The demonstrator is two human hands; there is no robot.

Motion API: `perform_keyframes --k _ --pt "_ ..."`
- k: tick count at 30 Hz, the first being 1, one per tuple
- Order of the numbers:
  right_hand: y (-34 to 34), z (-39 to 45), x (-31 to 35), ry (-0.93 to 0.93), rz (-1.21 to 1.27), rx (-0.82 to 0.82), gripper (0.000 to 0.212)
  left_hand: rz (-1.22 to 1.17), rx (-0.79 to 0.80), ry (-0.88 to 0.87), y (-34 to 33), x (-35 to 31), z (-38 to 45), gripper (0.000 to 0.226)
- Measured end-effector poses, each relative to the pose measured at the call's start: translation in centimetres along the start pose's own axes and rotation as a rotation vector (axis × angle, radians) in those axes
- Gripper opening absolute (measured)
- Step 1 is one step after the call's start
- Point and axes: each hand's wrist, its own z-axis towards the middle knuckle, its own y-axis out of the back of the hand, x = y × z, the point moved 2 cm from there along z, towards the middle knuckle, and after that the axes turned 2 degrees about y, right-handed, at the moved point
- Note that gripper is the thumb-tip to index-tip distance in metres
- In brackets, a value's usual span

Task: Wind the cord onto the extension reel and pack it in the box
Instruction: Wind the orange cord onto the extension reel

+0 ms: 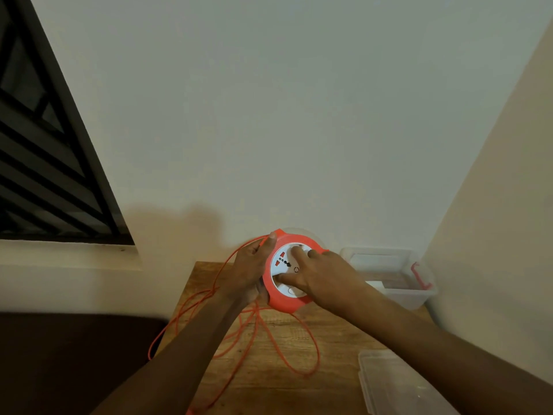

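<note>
An orange extension reel (284, 304) with a white socket face is held tilted above the wooden table (269, 378). My left hand (250, 269) grips the reel's left rim, thumb on the top edge where the cord enters. My right hand (320, 275) presses its fingers on the white face. A thin orange cord (311, 348) hangs from the reel in loose loops across the table and over its left and front edges. The clear plastic box (416, 295) with a red latch stands at the table's back right corner.
A clear plastic lid (389, 384) lies at the table's front right. White walls close the back and right sides. A dark-framed window is at the left, and a dark surface lies below it beside the table.
</note>
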Motion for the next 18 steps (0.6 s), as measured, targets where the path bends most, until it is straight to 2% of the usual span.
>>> perform_keyframes --k 8,10,12,14,15,18 --pt "-0.7 -0.1 -0.4 0.084 -0.082 -0.097 0.064 0.05 0.038 -0.007 0.6 0.1 0.3 0.035" --pt "-1.3 0.2 -0.2 -0.041 -0.003 -0.104 0.064 0.077 0.02 -0.012 0.5 0.3 0.5 0.031" --pt "-1.7 0.4 -0.3 -0.296 0.143 -0.192 0.063 0.049 -0.014 0.001 0.4 0.5 0.7 0.029" --pt "-2.1 0.2 -0.1 -0.508 0.374 -0.306 0.062 0.012 -0.06 0.008 0.5 0.7 0.8 0.029" --pt "-2.3 0.2 0.0 -0.586 0.572 -0.329 0.06 -0.014 -0.083 0.007 0.7 0.7 0.8 0.031" --pt "-3.0 0.3 1.0 -0.756 1.383 -0.236 0.069 -0.076 -0.104 -0.004 1.6 1.0 0.9 0.047"
